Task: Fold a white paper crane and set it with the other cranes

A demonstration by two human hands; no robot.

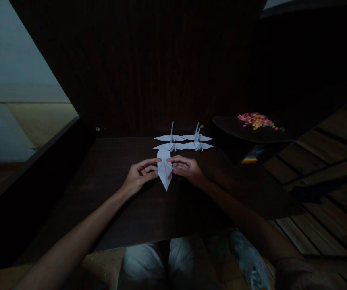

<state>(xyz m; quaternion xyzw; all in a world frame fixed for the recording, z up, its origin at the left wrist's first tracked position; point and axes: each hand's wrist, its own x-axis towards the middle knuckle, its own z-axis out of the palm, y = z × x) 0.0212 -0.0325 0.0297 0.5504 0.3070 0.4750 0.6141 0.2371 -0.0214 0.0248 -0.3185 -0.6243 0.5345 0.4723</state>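
Between my two hands is a partly folded piece of white paper, with a pointed end toward me and a rounded upper end. My left hand pinches its left edge between thumb and fingers. On the opposite edge, my right hand grips the paper the same way, thumb below and index finger on top. Just beyond the paper, several white origami cranes stand close together in two rows, wings spread sideways. The folded paper's upper end overlaps the nearest left crane in the view.
The dark wooden desk has a tall back panel and a raised left side board. On a rounded shelf at right lies a pile of small colourful pieces. A plastic bag hangs or lies below the front edge.
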